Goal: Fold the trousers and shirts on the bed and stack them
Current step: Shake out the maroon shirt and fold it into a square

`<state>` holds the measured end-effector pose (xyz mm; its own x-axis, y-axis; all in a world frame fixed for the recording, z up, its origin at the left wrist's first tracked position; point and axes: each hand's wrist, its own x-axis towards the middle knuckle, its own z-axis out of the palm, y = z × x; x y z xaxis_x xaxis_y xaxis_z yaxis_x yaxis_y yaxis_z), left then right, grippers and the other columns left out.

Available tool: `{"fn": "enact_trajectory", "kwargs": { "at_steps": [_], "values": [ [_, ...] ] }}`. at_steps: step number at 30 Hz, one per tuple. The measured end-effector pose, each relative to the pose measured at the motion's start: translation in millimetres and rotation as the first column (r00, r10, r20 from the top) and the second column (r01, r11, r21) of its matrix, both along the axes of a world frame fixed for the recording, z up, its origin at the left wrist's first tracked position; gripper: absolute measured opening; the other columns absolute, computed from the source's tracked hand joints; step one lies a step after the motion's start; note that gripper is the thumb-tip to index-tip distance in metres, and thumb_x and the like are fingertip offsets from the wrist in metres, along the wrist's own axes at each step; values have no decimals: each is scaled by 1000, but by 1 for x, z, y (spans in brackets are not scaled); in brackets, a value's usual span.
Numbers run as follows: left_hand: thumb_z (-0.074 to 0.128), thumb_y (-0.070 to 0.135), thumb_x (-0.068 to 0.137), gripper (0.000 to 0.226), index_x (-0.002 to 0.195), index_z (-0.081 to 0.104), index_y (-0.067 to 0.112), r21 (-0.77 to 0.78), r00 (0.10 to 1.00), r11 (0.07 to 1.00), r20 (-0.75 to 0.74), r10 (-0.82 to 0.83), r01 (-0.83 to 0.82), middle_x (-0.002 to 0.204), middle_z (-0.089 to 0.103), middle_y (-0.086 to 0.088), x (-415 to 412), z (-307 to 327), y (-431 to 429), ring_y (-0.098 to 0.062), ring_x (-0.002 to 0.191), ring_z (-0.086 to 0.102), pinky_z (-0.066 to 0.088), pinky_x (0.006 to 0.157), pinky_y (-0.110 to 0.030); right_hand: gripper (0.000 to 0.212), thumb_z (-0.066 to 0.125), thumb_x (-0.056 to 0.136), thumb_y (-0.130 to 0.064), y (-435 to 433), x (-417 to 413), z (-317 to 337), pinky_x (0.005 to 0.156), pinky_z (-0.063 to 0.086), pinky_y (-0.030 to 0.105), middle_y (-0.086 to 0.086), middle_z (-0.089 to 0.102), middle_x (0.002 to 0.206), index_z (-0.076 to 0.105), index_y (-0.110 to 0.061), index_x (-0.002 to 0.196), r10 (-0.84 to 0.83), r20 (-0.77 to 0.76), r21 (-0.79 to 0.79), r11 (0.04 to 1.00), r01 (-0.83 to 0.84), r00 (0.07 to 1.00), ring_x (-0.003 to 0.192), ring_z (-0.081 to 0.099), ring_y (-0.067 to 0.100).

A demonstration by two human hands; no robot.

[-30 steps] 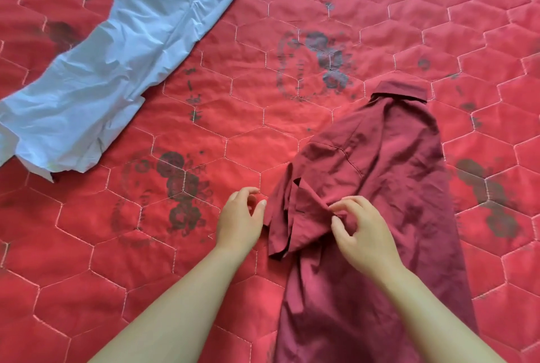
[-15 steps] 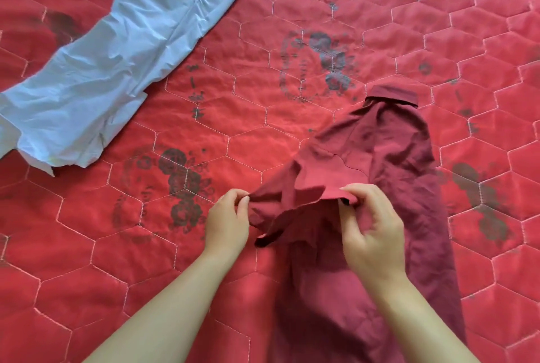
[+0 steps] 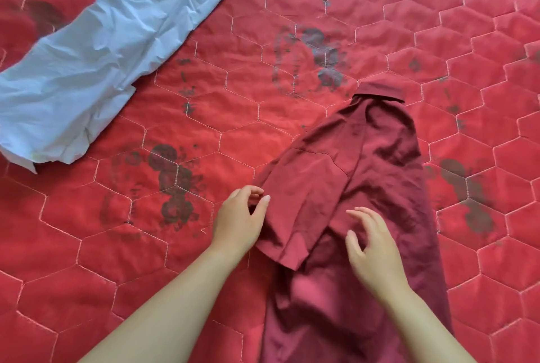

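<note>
My left hand [image 3: 239,221] seems to pinch the shirt [image 3: 365,187] sleeve; right hand [image 3: 372,248] open. I'd flatten before folding.

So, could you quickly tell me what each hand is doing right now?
Left hand: closed, pinching the sleeve edge of the maroon shirt.
Right hand: open, fingers spread over the shirt, gripping nothing.

A red quilted bedspread [image 3: 292,134] with hexagonal stitching and faded dark floral prints fills the view.

Red quilted bedspread [image 3: 292,128], hexagon stitching, faded dark floral prints [image 3: 175,181]
</note>
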<state>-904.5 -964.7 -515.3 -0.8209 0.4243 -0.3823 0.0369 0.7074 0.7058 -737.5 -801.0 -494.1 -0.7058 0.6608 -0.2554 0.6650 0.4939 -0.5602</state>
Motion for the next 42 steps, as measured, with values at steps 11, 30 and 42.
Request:
{"fn": "enact_trajectory", "kwargs": {
  "at_steps": [11, 30, 42],
  "values": [
    [45, 20, 95, 15, 106, 56, 20, -137, 962, 989, -271, 16, -55, 105, 63, -2, -26, -3, 32, -29, 95, 58, 38, 72, -34, 58, 39, 95, -43, 39, 13, -42, 113, 13, 54, -10, 2, 158, 17, -35, 147, 21, 343, 91, 994, -56, 939, 144, 1, 14],
    [41, 25, 96, 27, 121, 44, 16, -368, 845, 879, -322, -427, 304, 109, 53, -11, -61, -38, 154, -39, 96, 57, 46, 72, -48, 53, 24, 96, -48, 161, -72, -71, 106, -2, 67, -12, 1, 157, 11, -42, 146, 326, 296, 230, 888, -398, 898, 144, -2, 13],
    [57, 53, 81, 43, 111, 47, 24, -433, 888, 869, -266, -376, 239, 87, 68, -9, -43, -23, 54, -35, 86, 62, 39, 64, -36, 54, 45, 93, -34, 93, 11, -63, 112, 1, 56, -9, 13, 156, 32, -24, 144, 113, 174, 162, 977, -142, 978, 144, 6, 14]
  ]
}}
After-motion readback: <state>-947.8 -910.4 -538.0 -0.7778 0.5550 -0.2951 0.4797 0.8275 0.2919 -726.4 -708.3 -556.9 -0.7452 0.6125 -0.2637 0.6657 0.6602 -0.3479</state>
